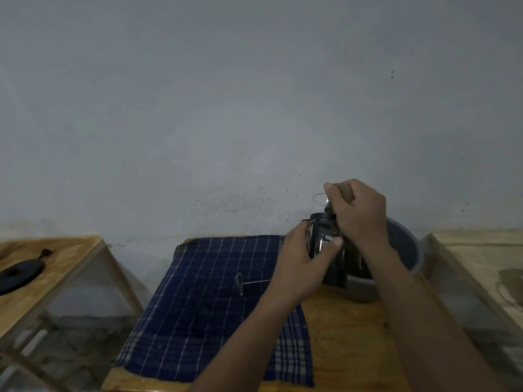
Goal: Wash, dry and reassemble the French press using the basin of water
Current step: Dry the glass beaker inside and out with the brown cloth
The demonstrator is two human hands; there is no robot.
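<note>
My left hand [304, 264] grips the side of the French press carafe [325, 241], a glass beaker in a black frame held upright above the table's right side. My right hand [358, 213] is closed on a brownish sponge or cloth [343, 192] pushed into the glass rim at the top. The metal plunger rod with its round filter disc [240, 283] lies on the blue checked towel [209, 304]. The grey basin [407, 244] stands behind the carafe, largely hidden by my right arm. The black lid [19, 274] rests on the left wooden table.
The towel covers the left part of the middle wooden table [348, 335]. A second wooden table [42, 278] stands to the left and a third one [481, 264] to the right. A grey wall rises right behind them.
</note>
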